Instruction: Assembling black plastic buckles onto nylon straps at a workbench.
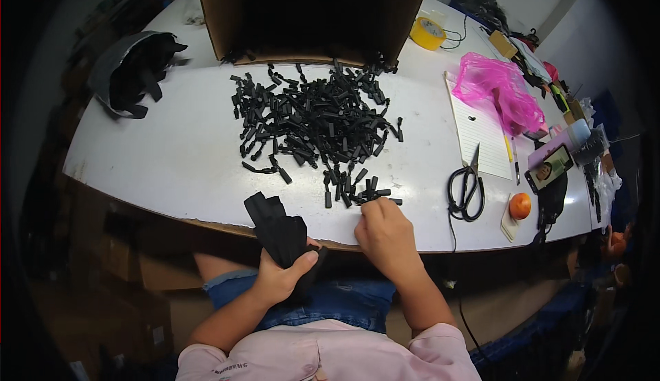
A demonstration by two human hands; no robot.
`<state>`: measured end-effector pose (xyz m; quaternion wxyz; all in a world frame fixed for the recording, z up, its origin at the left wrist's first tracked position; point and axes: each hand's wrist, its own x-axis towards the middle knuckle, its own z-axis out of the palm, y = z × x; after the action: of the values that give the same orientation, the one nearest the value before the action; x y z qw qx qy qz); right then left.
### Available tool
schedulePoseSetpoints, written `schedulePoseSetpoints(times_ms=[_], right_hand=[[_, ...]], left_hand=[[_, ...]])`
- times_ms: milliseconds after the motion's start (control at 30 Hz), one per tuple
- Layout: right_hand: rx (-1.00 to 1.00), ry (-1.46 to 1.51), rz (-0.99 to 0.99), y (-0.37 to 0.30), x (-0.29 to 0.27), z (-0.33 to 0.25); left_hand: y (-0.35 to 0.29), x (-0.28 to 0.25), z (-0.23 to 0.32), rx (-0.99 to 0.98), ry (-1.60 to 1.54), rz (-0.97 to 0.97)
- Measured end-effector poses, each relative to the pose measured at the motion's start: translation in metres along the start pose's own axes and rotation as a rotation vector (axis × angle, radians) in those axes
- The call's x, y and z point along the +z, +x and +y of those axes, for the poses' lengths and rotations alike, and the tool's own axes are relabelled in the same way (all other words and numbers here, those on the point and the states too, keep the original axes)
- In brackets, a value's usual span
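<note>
My left hand (285, 271) is closed round a bundle of flat black fabric strips (278, 226), which fan out above the fingers at the table's near edge. My right hand (388, 233) rests at the near end of a large pile of small black pieces (320, 113), its fingers curled and pinched together. Each piece looks like a rectangular tab on a short cord, perhaps a zipper pull. A few loose tabs (371, 190) lie right beyond the right fingertips. Whatever those fingers hold, if anything, is hidden.
Behind the pile a cardboard box (207, 27) lies open towards me. A grey bag (103, 72) with black strips stands at left. On the right are scissors (467, 192), lined paper (481, 140), a pink plastic bag (495, 89), yellow tape (428, 34), an orange fruit (520, 206) and a phone (550, 166).
</note>
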<state>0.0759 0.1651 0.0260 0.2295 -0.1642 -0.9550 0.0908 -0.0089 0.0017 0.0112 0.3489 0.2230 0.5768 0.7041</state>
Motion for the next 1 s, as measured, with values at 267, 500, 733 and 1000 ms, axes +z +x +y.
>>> schedulePoseSetpoints(times_ms=[267,500,733,1000], right_hand=[[0.075,0.161,0.122,-0.002,0.008,0.0],[-0.03,-0.019,-0.118,0.005,-0.003,-0.008],[0.036,0.054,0.045,0.002,0.003,-0.001],[0.017,0.077,-0.129,0.0,-0.013,0.007]], left_hand=[[-0.002,0.002,-0.003,-0.008,0.013,0.071],[-0.003,0.005,-0.003,-0.009,0.028,0.099],[-0.001,0.003,-0.004,0.001,0.033,0.098],[-0.001,0.006,-0.005,-0.016,0.04,0.123]])
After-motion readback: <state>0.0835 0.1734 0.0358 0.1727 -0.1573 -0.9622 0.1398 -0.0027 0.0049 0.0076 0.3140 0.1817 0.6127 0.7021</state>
